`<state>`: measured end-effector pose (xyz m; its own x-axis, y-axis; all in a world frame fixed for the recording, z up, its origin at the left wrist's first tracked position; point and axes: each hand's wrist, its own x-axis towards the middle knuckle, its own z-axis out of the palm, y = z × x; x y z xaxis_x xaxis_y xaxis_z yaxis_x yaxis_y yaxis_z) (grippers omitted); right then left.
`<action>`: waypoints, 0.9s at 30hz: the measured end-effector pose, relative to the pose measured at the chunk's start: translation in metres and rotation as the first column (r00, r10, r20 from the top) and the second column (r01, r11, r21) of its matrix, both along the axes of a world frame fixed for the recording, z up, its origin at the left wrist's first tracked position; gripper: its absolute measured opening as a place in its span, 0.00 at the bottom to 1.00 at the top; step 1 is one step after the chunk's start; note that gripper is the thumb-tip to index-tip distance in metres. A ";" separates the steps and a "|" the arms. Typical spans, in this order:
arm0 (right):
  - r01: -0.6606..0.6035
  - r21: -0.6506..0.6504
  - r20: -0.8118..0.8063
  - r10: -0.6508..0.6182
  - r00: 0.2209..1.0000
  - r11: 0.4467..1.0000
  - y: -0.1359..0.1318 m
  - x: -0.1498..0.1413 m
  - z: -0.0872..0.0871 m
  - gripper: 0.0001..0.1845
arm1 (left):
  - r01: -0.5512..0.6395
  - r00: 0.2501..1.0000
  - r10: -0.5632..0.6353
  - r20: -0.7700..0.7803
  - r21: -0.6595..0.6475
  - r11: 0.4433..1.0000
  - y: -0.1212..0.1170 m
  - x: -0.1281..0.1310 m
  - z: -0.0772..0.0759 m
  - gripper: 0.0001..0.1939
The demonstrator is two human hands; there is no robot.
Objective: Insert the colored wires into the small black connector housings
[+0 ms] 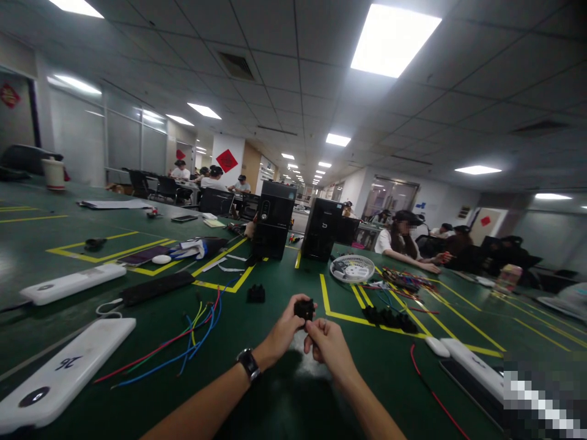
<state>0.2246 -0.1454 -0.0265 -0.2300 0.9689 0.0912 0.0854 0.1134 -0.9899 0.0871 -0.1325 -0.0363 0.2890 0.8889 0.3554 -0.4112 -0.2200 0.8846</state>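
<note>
My left hand (285,330), with a watch on its wrist, grips a small black block-like part (303,309) between thumb and fingers above the green table. My right hand (329,345) meets it from the right, its thumb and forefinger pinched at the part's lower edge. Whatever those fingertips hold is too small to make out. A similar black part (255,293) sits on the table just beyond my left hand. Several more black parts (389,319) lie in a row to the right. Loose red, yellow and blue wires (195,339) spread out left of my hands.
Two black computer towers (274,220) stand ahead. A white basket (352,269) and a heap of coloured wires (403,278) lie to the right. White power banks (68,373) are at the left, and a red wire (433,391) is near right. A co-worker (403,241) sits across the table.
</note>
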 end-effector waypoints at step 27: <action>-0.004 0.219 0.339 -0.072 0.938 0.976 -0.017 -0.009 -0.004 0.17 | -0.336 0.864 0.414 -0.285 0.287 0.897 0.007 -0.001 0.001 0.11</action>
